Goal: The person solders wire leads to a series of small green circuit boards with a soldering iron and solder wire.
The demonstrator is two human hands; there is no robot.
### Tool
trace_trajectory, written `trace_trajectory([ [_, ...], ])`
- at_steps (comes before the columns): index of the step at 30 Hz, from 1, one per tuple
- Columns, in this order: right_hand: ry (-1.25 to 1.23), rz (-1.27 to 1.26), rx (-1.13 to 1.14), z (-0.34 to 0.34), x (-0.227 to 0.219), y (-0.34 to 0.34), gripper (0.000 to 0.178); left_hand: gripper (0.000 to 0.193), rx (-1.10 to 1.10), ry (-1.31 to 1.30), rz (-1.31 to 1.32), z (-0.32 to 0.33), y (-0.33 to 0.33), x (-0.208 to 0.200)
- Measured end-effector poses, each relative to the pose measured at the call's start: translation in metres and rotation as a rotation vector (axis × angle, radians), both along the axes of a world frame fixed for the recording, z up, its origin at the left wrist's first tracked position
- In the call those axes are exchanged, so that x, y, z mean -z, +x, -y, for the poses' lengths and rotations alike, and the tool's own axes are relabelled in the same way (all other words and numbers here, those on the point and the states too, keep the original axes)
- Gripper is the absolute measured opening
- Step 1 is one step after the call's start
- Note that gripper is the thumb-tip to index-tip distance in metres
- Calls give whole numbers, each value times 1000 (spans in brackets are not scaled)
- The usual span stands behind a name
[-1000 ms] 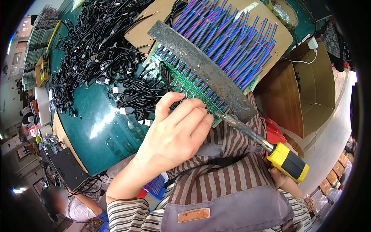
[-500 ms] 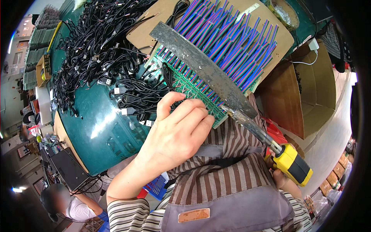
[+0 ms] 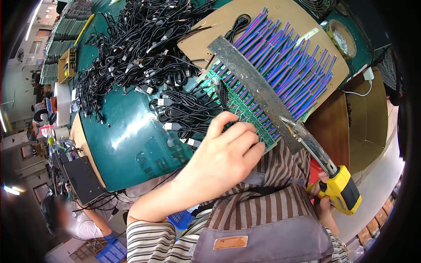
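Observation:
My left hand [image 3: 232, 151] is bent over the near edge of a green circuit board panel [image 3: 247, 113], fingers curled; what they pinch, if anything, is hidden. My right hand [image 3: 323, 202], partly covered, grips a yellow-and-black soldering gun [image 3: 344, 190]. Its metal tip reaches over a flat, worn metal bar [image 3: 254, 79], which lies across the panel. Beyond the bar, rows of blue, red, green and black ribbon wires [image 3: 289, 74] fan out from the panel. A black cable [image 3: 222, 93] lies over the panel's left part, close to my left fingertips.
Coiled black USB cables [image 3: 182, 111] lie left of the panel, with a large cable heap [image 3: 144, 48] behind. Under the wires is a brown board [image 3: 197, 41]. A cardboard box [image 3: 368, 118] stands at right of the green table [image 3: 118, 144]. Another person [image 3: 83, 223] sits at lower left.
The whole view has shifted, so the table scene sits farther right and lower. The soldering gun's tip has moved from the panel's edge to over the metal bar. My left hand stays by the panel.

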State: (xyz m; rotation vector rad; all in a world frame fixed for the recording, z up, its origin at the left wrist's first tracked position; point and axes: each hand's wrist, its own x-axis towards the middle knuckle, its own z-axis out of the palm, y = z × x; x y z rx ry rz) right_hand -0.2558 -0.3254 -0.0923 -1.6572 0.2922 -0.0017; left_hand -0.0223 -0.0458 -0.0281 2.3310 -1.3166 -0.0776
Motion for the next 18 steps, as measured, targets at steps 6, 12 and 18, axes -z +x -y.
trace_trajectory([
  [6,252,5,140,-4,24,-9,73,26,-320,-127,118,-30,59,-6],
  [12,224,-6,100,-17,7,11,73,22,-467,-215,109,-44,102,30],
  [18,176,-27,79,-22,0,16,72,16,-406,-423,40,-39,112,36],
])
